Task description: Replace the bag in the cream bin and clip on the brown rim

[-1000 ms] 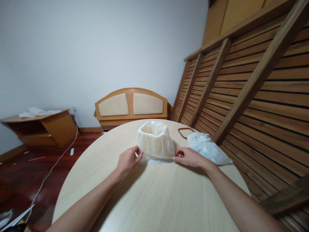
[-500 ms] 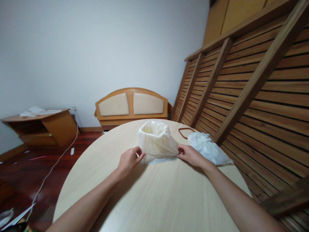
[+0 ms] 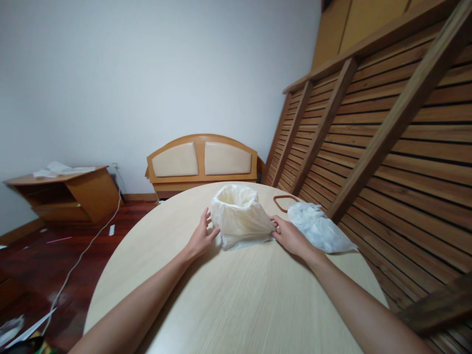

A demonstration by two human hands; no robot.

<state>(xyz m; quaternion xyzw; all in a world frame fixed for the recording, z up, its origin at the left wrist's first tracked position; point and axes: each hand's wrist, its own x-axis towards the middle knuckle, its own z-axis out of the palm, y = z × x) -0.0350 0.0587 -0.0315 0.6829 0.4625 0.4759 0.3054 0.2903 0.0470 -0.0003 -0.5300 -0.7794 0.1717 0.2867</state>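
A thin white plastic bag (image 3: 243, 223) stands upright on the round table, its rim folded back around a wide opening. Something pale yellowish shows through it, too veiled to name. At the bag's left side is my left hand (image 3: 201, 235), fingers apart, the thumb close to or touching the plastic. My right hand (image 3: 289, 236) pinches the bag's lower right edge, with the fingertips partly hidden. Just beyond that hand lies a crumpled, whitish plastic bag (image 3: 319, 228). A brown, rounded frame-like loop (image 3: 284, 196) rests behind it, partly covered.
The pale wooden table (image 3: 236, 300) fills the foreground. Slatted wooden panels (image 3: 398, 147) lean close along the right side. Beyond the table stands a padded headboard (image 3: 201, 157). On the left, a low cabinet (image 3: 84, 196) carries white sheets, and a cable (image 3: 79, 258) crosses the dark red floor.
My left hand has let go of the bag's lower left edge and opened, moving slightly up along its side. The bag's front bottom edge now hangs straighter. My right hand stays at the right edge.
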